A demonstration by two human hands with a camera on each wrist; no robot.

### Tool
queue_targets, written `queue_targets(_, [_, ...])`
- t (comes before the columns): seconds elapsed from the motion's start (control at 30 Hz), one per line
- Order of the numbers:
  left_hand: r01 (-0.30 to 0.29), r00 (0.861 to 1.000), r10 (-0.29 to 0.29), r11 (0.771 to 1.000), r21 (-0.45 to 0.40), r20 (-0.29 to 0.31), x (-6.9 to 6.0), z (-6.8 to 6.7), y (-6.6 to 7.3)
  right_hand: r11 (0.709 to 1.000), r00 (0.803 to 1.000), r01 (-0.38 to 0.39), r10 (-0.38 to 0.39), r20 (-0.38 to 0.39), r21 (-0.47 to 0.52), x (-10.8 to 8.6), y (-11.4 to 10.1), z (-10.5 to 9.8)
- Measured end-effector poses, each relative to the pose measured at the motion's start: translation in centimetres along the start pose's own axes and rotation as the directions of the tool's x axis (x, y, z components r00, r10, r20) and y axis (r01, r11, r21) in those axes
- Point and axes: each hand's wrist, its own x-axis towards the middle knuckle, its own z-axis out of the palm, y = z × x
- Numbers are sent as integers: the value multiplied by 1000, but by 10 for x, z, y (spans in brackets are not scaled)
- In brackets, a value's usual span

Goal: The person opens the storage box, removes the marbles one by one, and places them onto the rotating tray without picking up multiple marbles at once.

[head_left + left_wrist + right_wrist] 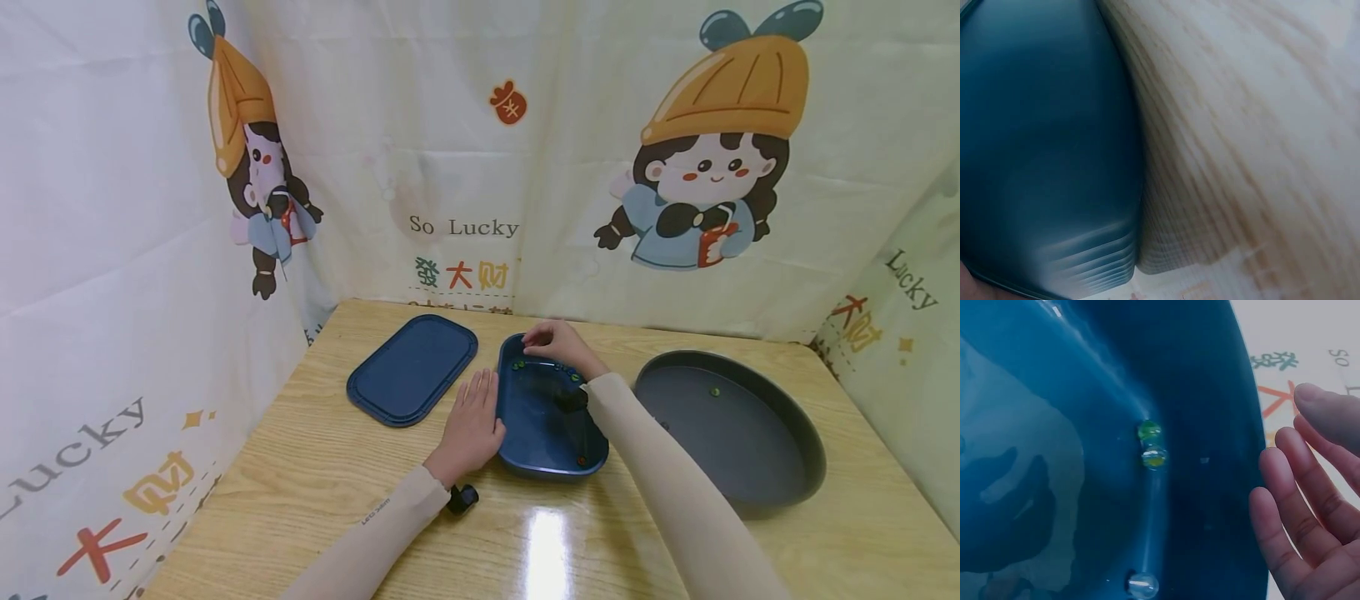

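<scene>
A deep blue tub [551, 462] stands in the middle of the table with several small glass marbles in it. My left hand [471, 421] lies flat along the tub's left side, fingers straight. Over the tub's far end is my right hand [561, 346], its fingers loosely bent. The right wrist view shows nothing between the fingers of that hand [1316, 500]. Below them, a green marble [1149, 430] and a yellow-cored marble [1154, 458] touch along the tub floor's edge, and a clear marble [1143, 585] sits apart. An orange marble [582, 461] lies at the near right corner.
Right of the tub stands a round grey pan [813, 467], holding a green marble [715, 392] and partly covered by the right sleeve. A flat blue lid [412, 371] lies to the left. A printed curtain [450, 150] hangs behind the wooden table [300, 483].
</scene>
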Motion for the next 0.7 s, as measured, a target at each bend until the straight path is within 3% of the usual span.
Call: queue_targets(0.7, [-6, 1000, 5, 1000, -22, -10, -1, 1, -1, 999, 997, -43, 45, 55, -30, 4, 6, 17])
